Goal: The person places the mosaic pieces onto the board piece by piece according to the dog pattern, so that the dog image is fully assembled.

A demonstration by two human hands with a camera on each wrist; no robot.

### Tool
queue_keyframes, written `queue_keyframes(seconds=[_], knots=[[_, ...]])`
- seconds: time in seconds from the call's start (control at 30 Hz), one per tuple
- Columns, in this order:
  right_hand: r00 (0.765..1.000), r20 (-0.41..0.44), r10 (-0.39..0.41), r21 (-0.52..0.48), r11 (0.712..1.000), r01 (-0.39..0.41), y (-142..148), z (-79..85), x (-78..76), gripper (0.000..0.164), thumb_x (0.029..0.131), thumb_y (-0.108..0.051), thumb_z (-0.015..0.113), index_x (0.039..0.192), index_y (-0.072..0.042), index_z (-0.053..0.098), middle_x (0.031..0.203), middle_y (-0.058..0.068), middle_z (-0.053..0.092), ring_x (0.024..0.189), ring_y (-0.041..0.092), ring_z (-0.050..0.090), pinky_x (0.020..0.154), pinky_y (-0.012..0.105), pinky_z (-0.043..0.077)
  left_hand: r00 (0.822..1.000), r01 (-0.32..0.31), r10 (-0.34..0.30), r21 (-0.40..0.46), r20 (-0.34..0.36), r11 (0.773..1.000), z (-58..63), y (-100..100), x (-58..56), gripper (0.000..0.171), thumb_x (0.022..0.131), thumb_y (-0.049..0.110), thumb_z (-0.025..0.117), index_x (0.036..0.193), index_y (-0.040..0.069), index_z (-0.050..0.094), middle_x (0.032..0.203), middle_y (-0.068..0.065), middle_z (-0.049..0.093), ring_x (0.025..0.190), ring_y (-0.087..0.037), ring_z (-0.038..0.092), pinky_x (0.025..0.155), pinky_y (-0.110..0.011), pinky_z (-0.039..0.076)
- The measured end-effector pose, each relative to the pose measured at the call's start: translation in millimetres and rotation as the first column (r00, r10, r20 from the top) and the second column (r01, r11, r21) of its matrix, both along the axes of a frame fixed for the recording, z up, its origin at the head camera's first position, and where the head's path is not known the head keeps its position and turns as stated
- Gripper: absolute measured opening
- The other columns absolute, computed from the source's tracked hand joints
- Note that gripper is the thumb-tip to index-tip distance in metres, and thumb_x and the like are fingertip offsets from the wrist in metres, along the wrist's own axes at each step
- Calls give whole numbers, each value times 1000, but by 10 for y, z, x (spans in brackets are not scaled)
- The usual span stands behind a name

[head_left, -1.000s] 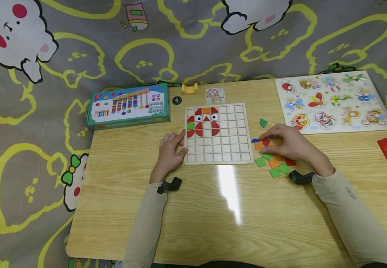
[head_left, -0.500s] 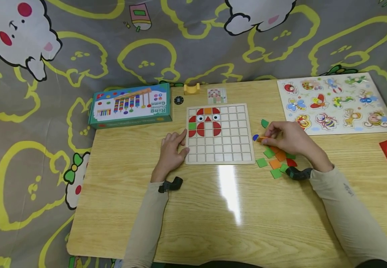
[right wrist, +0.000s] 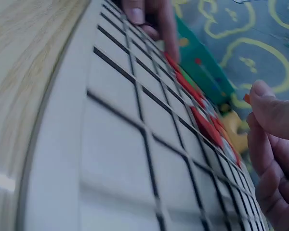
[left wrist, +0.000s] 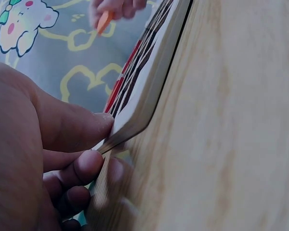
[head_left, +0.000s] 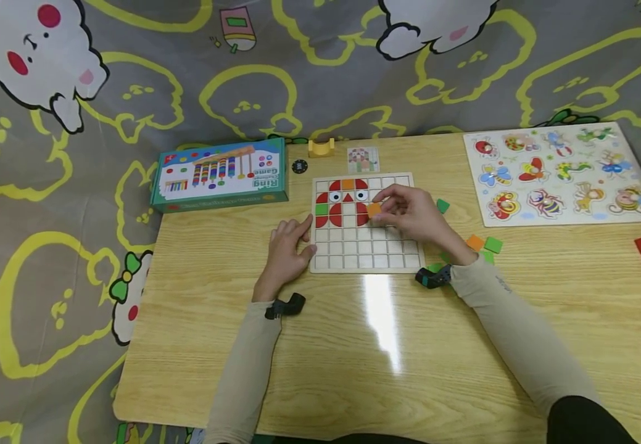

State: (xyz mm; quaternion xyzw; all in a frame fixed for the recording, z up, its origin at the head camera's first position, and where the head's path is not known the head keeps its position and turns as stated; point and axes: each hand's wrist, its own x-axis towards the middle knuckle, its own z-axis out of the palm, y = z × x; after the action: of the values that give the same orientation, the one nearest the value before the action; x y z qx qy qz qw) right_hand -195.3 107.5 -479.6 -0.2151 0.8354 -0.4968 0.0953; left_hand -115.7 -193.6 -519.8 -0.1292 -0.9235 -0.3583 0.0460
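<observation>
In the head view, my right hand (head_left: 411, 213) is over the right part of a wooden grid board (head_left: 372, 265). Between its thumb and fingers it pinches an orange square tile (head_left: 374, 209), close beside the red pieces (head_left: 335, 214). The tile's edge (right wrist: 246, 98) peeks past the thumb in the right wrist view. My left hand (head_left: 288, 253) rests against the board's left side, with thumb and index finger touching its edge; the left wrist view shows fingertips (left wrist: 103, 120) at the frame. Red pieces, a green square (head_left: 321, 209) and two eye tiles (head_left: 361, 195) fill part of the grid.
Loose green tiles (head_left: 493, 245) and an orange tile (head_left: 475, 242) lie right of the board, partly hidden by my right forearm. Behind stand a picture card (head_left: 363, 160), a yellow arch block (head_left: 321, 147) and a game box (head_left: 220, 175). An insect puzzle (head_left: 564, 172) lies back right.
My right hand picked an orange tile from the loose pile and carried it left over the board. The left hand stays at the board's edge.
</observation>
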Motion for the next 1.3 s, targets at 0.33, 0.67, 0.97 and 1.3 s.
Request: queue_keyframes(seconds=[0.33,0.67,0.97,1.3], knots=[[980,-192,45,123,992,-22,-461,-112,-74,36,67,-25,92,94,-9,75,84,4,66,72,17,56,68,30,44,1000,1,0,-13,21,1000,28,39,-6,65,85,18,66,146,7,47,87,0,51,83,-20,36,78,-35,25],[985,-164,46,217,976,-9,-498,-106,-93,35,68,-30,91,92,-11,75,84,3,63,72,17,53,68,33,42,999,0,0,-9,37,1000,54,36,-18,65,85,18,65,147,8,46,87,1,50,84,-20,36,78,-34,23],[981,-175,82,235,971,-40,-491,-92,-80,27,73,-27,88,92,-11,77,83,5,65,71,17,54,66,33,41,999,-5,5,-13,35,1000,32,28,-11,65,85,17,65,147,7,47,88,-1,51,84,-20,35,79,-35,23],[982,-166,92,224,973,-53,-511,-103,-80,24,73,-27,88,91,-12,79,81,5,63,70,16,52,66,33,40,999,-10,10,-17,39,1000,9,12,4,65,85,19,65,147,8,47,88,1,50,84,-20,35,79,-35,23]])
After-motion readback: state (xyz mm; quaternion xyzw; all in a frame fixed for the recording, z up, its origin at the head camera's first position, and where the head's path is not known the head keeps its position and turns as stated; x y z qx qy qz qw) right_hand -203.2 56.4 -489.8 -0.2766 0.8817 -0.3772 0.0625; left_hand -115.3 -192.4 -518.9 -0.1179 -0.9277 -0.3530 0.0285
